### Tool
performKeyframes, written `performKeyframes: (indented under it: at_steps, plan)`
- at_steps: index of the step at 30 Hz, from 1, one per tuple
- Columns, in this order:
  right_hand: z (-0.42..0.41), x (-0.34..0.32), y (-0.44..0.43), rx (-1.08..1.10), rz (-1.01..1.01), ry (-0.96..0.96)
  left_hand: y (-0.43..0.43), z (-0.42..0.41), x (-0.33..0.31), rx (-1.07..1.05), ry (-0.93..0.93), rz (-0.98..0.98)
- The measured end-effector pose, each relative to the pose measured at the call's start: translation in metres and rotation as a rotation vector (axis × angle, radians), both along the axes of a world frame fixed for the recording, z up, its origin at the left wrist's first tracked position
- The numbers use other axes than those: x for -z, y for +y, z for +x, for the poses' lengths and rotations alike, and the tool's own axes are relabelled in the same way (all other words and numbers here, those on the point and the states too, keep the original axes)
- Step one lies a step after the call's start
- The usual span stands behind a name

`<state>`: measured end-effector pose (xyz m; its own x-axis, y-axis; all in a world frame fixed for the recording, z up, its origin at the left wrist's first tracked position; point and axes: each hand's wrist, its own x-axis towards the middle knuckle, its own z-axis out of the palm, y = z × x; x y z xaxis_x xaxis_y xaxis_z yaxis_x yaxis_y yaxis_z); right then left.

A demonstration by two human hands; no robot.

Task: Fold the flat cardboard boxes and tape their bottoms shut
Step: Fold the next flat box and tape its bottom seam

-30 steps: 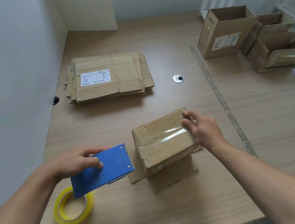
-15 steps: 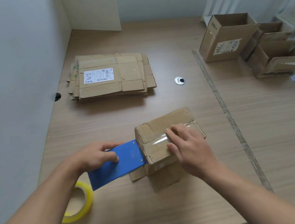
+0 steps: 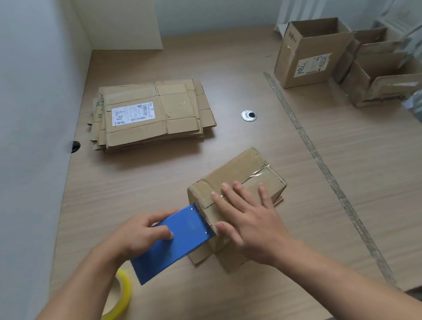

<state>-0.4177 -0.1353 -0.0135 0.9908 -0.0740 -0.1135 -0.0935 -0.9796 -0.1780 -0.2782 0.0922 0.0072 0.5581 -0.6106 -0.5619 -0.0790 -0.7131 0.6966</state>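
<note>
Head view, and we're on the cardboard box [image 3: 238,177], standing mid-desk with its taped bottom facing up and a clear tape strip [image 3: 260,172] running along the seam. The right hand [image 3: 254,222] lies flat on top of that box, fingers straight, pressing the tape down. At the box's left edge the blue tape dispenser [image 3: 174,245] butts in, and the left hand [image 3: 138,234] has its fingers curled round it.

Risk now: if the cut tears unevenly or the dispenser pulls sideways, the strip could lift or wrinkle off the seam, and the light box may skid.

A second ago the right hand was pinching the box's right end and the dispenser stood clear to its left; it has closed in.

Beyond the box lies the stack of flat boxes [image 3: 151,114], far right of it the folded boxes [image 3: 310,57], near left a yellow tape roll [image 3: 121,297].
</note>
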Motion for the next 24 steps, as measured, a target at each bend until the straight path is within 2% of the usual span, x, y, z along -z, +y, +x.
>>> performKeyframes:
  at_steps: [13, 21, 24]
  plan:
    - [0.0, 0.0, -0.008, 0.003, -0.032, 0.06, 0.036, -0.001, 0.005, -0.016, 0.088, -0.018]
    - [0.0, -0.004, -0.006, -0.002, -0.049, 0.056, 0.021, -0.01, 0.008, -0.021, -0.005, 0.048]
    - [0.011, -0.017, -0.026, -0.089, -0.085, 0.075, 0.008, -0.012, 0.011, 0.01, -0.04, 0.045]
